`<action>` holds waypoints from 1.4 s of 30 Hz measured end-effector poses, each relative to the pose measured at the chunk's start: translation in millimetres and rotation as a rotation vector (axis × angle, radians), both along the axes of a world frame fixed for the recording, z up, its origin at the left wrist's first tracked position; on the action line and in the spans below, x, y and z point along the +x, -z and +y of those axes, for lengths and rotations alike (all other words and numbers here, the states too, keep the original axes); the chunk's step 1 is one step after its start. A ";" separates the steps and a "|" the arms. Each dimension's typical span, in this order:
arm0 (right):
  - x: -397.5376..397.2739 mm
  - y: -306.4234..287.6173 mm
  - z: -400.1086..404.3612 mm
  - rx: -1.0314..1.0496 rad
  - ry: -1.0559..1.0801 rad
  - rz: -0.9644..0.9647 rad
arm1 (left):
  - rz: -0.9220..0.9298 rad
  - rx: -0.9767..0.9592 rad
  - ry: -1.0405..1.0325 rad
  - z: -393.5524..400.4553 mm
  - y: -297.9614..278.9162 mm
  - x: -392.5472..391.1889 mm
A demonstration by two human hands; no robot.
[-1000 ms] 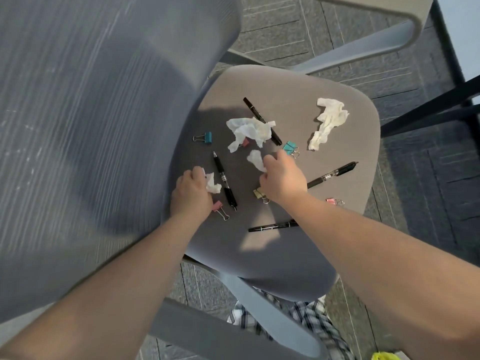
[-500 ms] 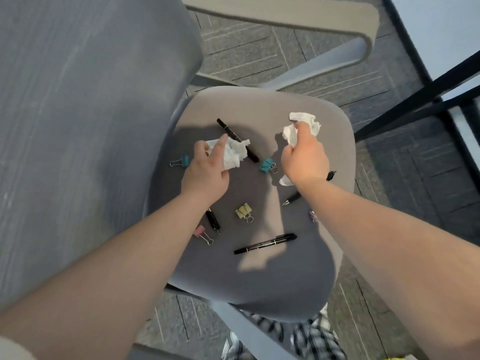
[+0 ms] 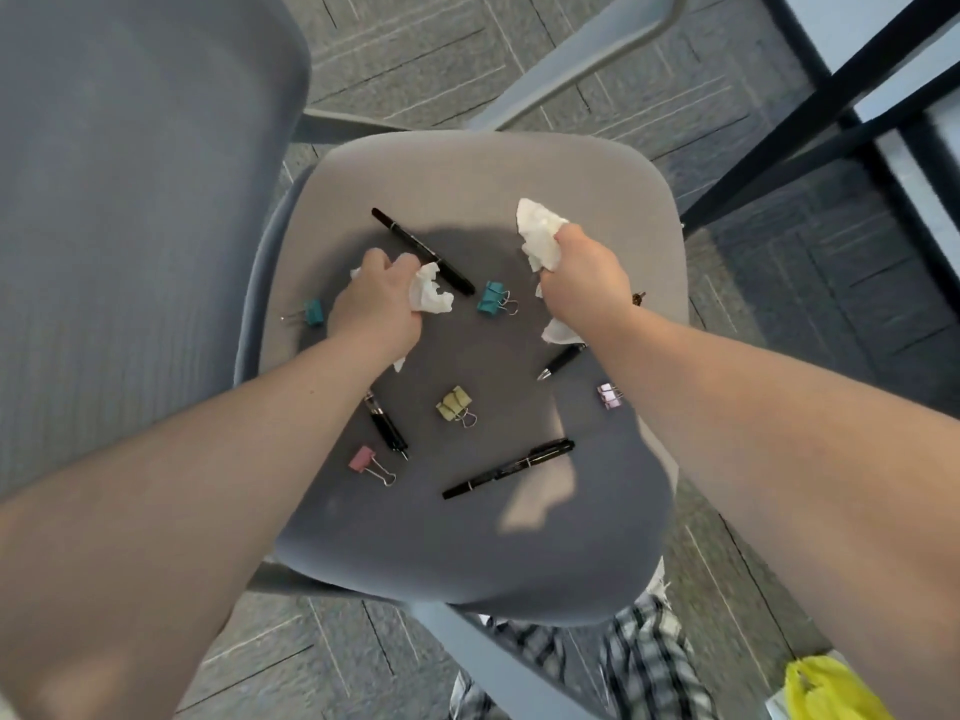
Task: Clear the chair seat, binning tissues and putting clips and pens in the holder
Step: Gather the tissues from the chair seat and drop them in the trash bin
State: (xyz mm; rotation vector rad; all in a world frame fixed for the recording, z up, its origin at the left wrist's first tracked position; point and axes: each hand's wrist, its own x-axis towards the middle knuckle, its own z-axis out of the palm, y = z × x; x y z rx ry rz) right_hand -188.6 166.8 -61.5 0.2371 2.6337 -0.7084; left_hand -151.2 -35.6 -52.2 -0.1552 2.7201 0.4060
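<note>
My left hand is closed on crumpled white tissues over the middle left of the grey chair seat. My right hand grips more white tissue at the seat's right side. Loose on the seat lie a black marker, a black pen, a short black pen and another pen partly under my right forearm. Binder clips lie scattered: two teal ones, a yellow one, a pink one and a lilac one.
The chair's grey backrest fills the left side and an armrest crosses the top. Black table legs stand at the right. A yellow bag shows at the bottom right corner. Grey carpet tiles surround the chair.
Both hands moved from the near tissues to the far ones and gathered them. All tissues are off the seat and bunched in my hands. The camera shifted, so the seat looks closer.
</note>
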 end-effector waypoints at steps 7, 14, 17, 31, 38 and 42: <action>21.6 -29.0 37.2 -0.017 0.079 0.016 | 0.070 0.002 0.099 26.9 -22.1 -4.8; 59.8 -67.1 107.1 -0.034 0.200 -0.021 | 0.129 0.030 0.254 97.8 -82.9 -4.2; 90.3 -77.5 137.6 -0.077 0.272 0.012 | 0.050 0.027 0.348 138.8 -100.9 11.0; 357.8 -80.3 388.2 -0.170 0.607 -0.167 | -0.166 -0.011 0.918 448.1 -88.0 179.6; 535.0 -61.1 488.2 -0.141 0.970 -0.187 | -0.245 -0.041 1.228 592.0 -64.6 321.3; 624.1 -37.2 522.9 -0.118 1.149 -0.234 | -0.294 -0.081 1.378 649.2 -47.9 400.4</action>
